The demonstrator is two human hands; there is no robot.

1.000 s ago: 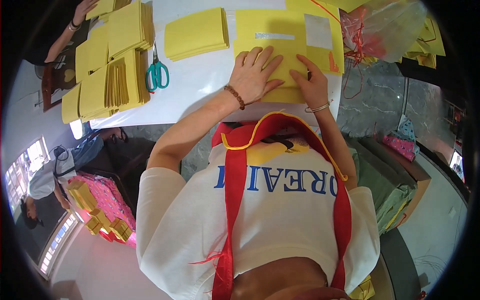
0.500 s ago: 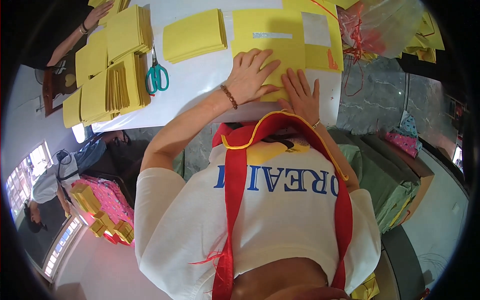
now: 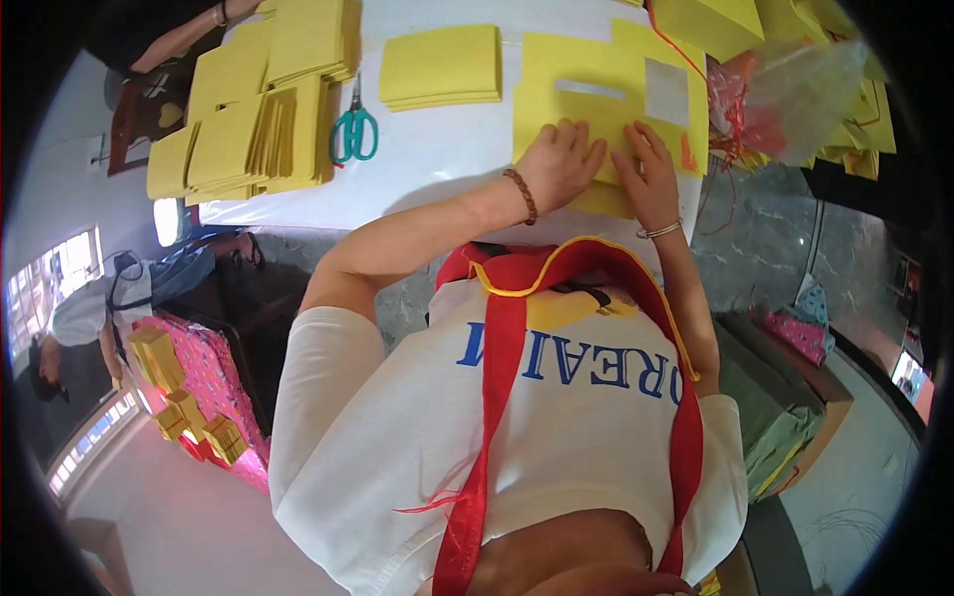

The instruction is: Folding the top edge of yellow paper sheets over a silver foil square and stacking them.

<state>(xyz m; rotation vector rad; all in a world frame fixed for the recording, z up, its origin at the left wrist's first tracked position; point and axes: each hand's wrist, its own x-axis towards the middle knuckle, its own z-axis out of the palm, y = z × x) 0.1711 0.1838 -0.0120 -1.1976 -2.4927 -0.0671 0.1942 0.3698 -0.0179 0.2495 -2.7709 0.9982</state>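
Note:
On the table, a yellow paper sheet (image 3: 542,99) lies in front of me, with a silvery strip (image 3: 589,89) across it. My left hand (image 3: 561,164), a brown beaded bracelet at its wrist, rests on the sheet with bent, slightly parted fingers. Beside it, my right hand (image 3: 651,177) touches the same sheet, fingers stretched forward and thumb apart. A lower flap of yellow paper (image 3: 604,202) shows between and below the hands. Neither hand visibly grips anything, though the left fingertips are partly hidden.
Scissors with teal handles (image 3: 355,134) lie left of a small yellow stack (image 3: 440,65). Larger yellow paper piles (image 3: 229,149) fill the table's left end, where another person's arm (image 3: 184,45) reaches in. A clear plastic bag (image 3: 795,94) with red cords sits at right.
My hands have drawn closer together, and the left fingers have gone from spread to bent. The view has shifted, so the table's things appear further right and higher.

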